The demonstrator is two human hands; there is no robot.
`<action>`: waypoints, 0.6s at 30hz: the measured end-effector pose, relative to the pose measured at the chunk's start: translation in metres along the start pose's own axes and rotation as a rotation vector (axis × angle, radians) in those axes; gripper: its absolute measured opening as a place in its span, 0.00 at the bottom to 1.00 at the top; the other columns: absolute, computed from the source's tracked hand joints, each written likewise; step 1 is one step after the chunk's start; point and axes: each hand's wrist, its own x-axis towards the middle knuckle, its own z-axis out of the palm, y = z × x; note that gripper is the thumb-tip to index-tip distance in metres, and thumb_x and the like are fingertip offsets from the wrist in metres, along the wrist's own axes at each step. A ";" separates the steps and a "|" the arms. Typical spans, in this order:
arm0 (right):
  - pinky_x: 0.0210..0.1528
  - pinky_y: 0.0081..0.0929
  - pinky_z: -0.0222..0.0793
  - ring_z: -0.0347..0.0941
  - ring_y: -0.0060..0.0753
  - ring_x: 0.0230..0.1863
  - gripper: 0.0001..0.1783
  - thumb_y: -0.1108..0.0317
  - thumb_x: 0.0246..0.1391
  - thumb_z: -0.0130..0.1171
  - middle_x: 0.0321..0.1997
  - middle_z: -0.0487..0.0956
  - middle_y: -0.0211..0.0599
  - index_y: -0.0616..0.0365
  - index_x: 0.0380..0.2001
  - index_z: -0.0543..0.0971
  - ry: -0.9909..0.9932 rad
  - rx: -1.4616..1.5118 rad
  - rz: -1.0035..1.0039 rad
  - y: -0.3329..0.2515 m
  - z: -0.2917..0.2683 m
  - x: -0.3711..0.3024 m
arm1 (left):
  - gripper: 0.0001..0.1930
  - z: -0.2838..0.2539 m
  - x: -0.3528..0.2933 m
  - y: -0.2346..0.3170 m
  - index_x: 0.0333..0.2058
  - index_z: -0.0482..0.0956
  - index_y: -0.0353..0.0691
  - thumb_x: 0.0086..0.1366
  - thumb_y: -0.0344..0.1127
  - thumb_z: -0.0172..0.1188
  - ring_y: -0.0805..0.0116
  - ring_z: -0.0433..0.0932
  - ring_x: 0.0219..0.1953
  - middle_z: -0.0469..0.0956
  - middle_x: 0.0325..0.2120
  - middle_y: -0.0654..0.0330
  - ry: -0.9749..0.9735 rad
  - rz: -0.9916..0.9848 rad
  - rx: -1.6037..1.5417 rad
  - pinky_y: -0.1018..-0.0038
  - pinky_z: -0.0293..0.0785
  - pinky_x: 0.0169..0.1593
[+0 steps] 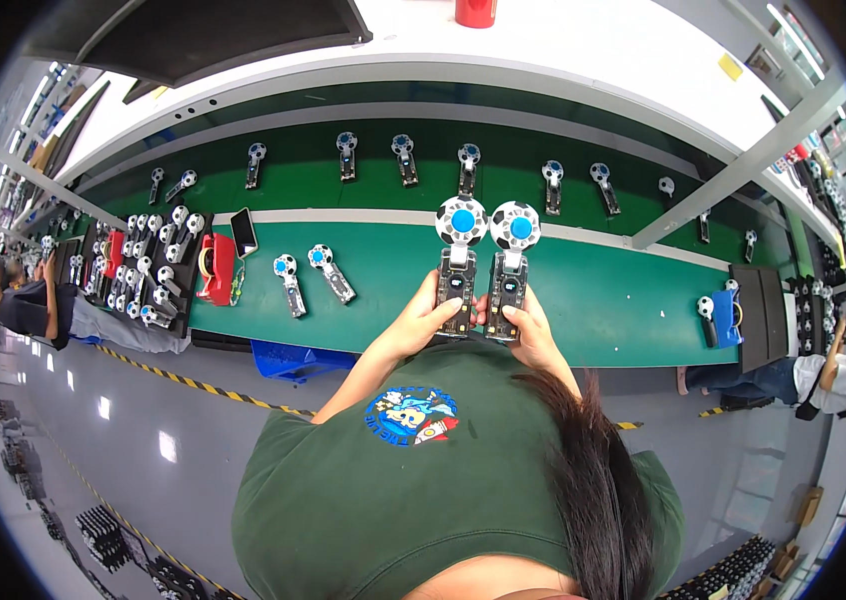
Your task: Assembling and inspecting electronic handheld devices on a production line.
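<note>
Side by side in front of my chest are two handheld fans, each with a dark see-through handle and a round black-and-white football-patterned head with a blue centre. My left hand (425, 318) is closed round the handle of the left fan (457, 285), its thumb on the front. The right fan (507, 290) is gripped the same way by my right hand (535, 328). Both heads point away from me, nearly touching. Two similar fans (289, 285) (332, 273) lie on the green bench (383, 270) to the left of my hands.
On the left stand a red tape dispenser (215, 270), a phone (244, 231) and a black tray (183, 305) with several fans. More fans (347, 156) lie along the green strip behind. A blue box (726, 318) sits at right. Co-workers (28, 300) (823, 380) are at both ends.
</note>
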 end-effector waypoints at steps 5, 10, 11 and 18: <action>0.44 0.29 0.70 0.73 0.40 0.39 0.24 0.73 0.51 0.44 0.41 0.73 0.51 0.63 0.52 0.58 -0.003 -0.014 -0.008 0.002 0.004 0.003 | 0.24 -0.010 -0.001 -0.001 0.54 0.52 0.32 0.62 0.34 0.50 0.66 0.73 0.38 0.71 0.40 0.51 0.047 -0.013 0.069 0.73 0.71 0.42; 0.43 0.29 0.70 0.72 0.40 0.39 0.24 0.73 0.50 0.44 0.41 0.72 0.51 0.63 0.52 0.58 -0.016 -0.018 -0.001 -0.003 0.009 0.008 | 0.25 -0.017 0.001 -0.001 0.54 0.52 0.33 0.62 0.34 0.50 0.65 0.73 0.38 0.70 0.40 0.51 0.016 0.015 0.096 0.72 0.72 0.42; 0.43 0.29 0.70 0.72 0.40 0.39 0.24 0.73 0.50 0.44 0.41 0.72 0.51 0.63 0.52 0.58 -0.016 -0.020 0.001 -0.003 0.009 0.008 | 0.25 -0.016 0.001 0.001 0.54 0.52 0.33 0.62 0.34 0.50 0.65 0.73 0.38 0.70 0.40 0.51 0.017 0.015 0.094 0.72 0.72 0.42; 0.41 0.28 0.68 0.71 0.39 0.37 0.25 0.69 0.48 0.47 0.41 0.72 0.52 0.63 0.51 0.59 -0.035 -0.003 -0.048 -0.012 0.016 0.013 | 0.24 -0.011 0.002 0.020 0.54 0.51 0.34 0.62 0.33 0.48 0.63 0.74 0.37 0.69 0.39 0.51 0.004 0.054 0.001 0.69 0.72 0.42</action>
